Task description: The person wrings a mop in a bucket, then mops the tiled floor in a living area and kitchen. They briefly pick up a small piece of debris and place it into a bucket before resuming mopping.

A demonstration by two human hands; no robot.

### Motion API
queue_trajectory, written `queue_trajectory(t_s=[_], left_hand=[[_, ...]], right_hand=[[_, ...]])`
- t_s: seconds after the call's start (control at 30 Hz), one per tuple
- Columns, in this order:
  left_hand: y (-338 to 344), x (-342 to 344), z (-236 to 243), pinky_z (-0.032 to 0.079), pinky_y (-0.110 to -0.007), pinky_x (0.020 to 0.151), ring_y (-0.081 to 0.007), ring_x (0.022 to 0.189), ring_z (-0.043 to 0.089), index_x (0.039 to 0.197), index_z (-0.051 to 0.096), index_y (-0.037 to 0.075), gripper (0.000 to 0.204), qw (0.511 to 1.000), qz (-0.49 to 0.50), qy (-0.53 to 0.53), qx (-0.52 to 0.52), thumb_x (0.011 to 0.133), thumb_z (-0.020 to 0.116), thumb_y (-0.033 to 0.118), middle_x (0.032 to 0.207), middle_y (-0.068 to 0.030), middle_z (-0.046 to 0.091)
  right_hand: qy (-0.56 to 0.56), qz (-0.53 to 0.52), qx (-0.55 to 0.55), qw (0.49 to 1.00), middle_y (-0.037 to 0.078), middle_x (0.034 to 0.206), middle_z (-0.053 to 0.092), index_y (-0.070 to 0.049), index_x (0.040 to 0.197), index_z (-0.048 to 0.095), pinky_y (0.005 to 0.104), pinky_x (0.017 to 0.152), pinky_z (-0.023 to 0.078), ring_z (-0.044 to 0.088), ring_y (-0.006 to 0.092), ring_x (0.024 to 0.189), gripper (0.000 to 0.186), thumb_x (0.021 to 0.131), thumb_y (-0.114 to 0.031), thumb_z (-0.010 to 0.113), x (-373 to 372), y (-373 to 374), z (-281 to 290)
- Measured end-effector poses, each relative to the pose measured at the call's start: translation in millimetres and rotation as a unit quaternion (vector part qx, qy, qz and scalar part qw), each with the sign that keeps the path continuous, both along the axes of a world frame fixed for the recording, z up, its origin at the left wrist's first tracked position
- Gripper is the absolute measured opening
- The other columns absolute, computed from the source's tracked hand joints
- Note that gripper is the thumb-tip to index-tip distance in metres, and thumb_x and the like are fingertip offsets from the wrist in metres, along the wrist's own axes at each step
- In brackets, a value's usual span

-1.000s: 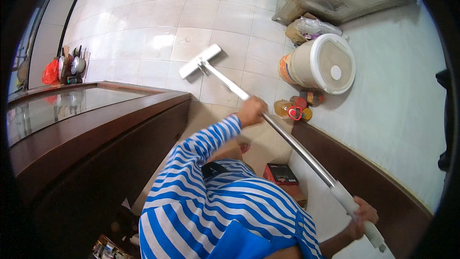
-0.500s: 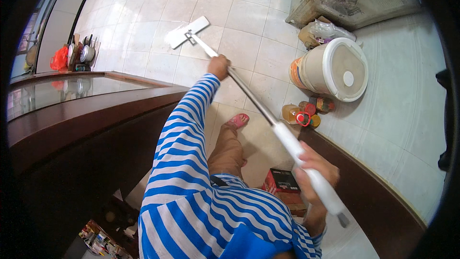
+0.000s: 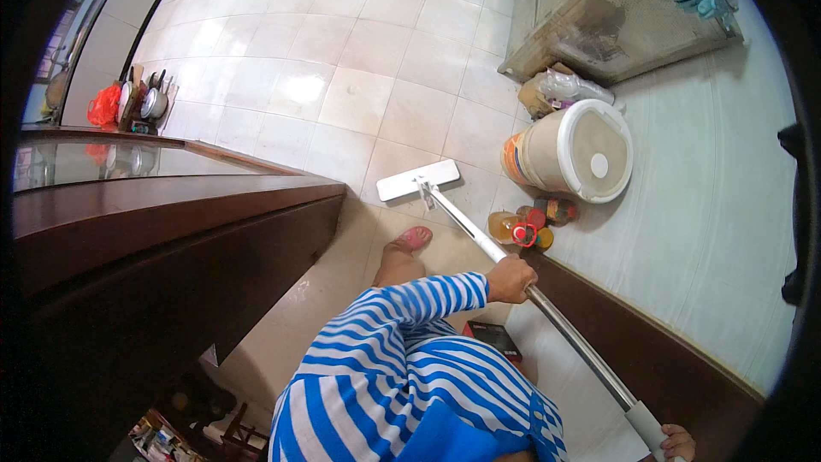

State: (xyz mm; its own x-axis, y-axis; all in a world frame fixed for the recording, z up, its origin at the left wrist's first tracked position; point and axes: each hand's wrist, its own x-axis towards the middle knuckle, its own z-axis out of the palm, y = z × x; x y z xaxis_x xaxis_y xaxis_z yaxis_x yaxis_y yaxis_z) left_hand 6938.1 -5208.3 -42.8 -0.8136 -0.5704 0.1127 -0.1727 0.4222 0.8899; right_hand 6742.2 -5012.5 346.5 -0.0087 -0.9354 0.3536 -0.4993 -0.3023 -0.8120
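A flat mop lies across the view, its white rectangular head (image 3: 440, 174) resting on the floor tiles just ahead of my foot. My left hand (image 3: 511, 280) is closed around the mop's pole (image 3: 577, 335), where a white lower section meets the metal tube. At the lower right, my right hand (image 3: 678, 442) wraps the white grip at the top end of the pole; part of this hand is cut off by the picture's edge. My left arm, in a blue-and-white striped sleeve (image 3: 445, 297), reaches across my body.
Bottles and jars (image 3: 513, 227) stand right of the mop head, near a large lidded bucket (image 3: 564, 150). Behind it are plastic bags (image 3: 569, 85) and a metal-framed cabinet (image 3: 624, 26). A dark wooden door (image 3: 188, 239) juts in from the left. A black-and-red box (image 3: 493, 339) sits beside me.
The mop head has come back toward me and slightly right, and turned. Both hands have moved right and down, with the right hand now at the lower edge, still gripping the mop.
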Motion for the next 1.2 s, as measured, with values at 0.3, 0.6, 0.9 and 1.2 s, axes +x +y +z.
queue_trajectory(t_s=[0.3, 0.6, 0.9, 1.2], left_hand=[[-167.4, 125.8, -58.6, 0.046, -0.044, 0.062, -0.0337, 0.065, 0.056, 0.059, 0.056, 0.008, 0.015, 0.975, 0.184, -0.043, -0.120, 0.053, 0.066, 0.016, 0.062, -0.0144, 0.056], [-322.1, 302.3, -109.1, 0.046, -0.043, 0.069, -0.0362, 0.076, 0.057, 0.066, 0.057, 0.004, 0.011, 0.912, 0.310, -0.224, -0.149, 0.057, 0.063, 0.005, 0.073, -0.0181, 0.058], [-283.0, 286.0, -130.0, 0.046, -0.041, 0.061, -0.0340, 0.065, 0.057, 0.062, 0.056, 0.005, 0.029, 0.875, 0.373, -0.284, -0.119, 0.072, 0.070, 0.028, 0.071, -0.0142, 0.058], [-131.9, 82.9, -49.3, 0.038, -0.043, 0.054, -0.0355, 0.051, 0.046, 0.047, 0.046, 0.005, 0.038, 0.955, 0.276, 0.004, -0.105, 0.072, 0.069, 0.022, 0.050, -0.0150, 0.048]], right_hand=[[-0.063, -0.055, 0.014, 0.996, 0.016, 0.069, 0.056, -0.002, 0.070, 0.049, 0.0489, 0.075, 0.050, 0.061, 0.0329, 0.073, 0.018, 0.074, -0.018, 0.057, 36.8, -156.4, -99.2], [-0.126, 0.116, 0.057, 0.984, 0.019, 0.087, 0.065, 0.000, 0.080, 0.059, 0.0396, 0.081, 0.050, 0.064, 0.0319, 0.091, 0.007, 0.075, -0.005, 0.060, 195.4, -343.3, -175.5], [-0.038, 0.170, 0.093, 0.980, 0.016, 0.085, 0.065, -0.001, 0.079, 0.060, 0.0371, 0.081, 0.050, 0.064, 0.0324, 0.090, 0.008, 0.071, -0.003, 0.061, 189.5, -335.5, -169.6], [0.099, 0.010, 0.054, 0.994, 0.009, 0.057, 0.058, -0.008, 0.062, 0.054, 0.0401, 0.059, 0.056, 0.061, 0.0197, 0.053, 0.029, 0.074, -0.032, 0.064, 73.0, -203.5, -43.6]])
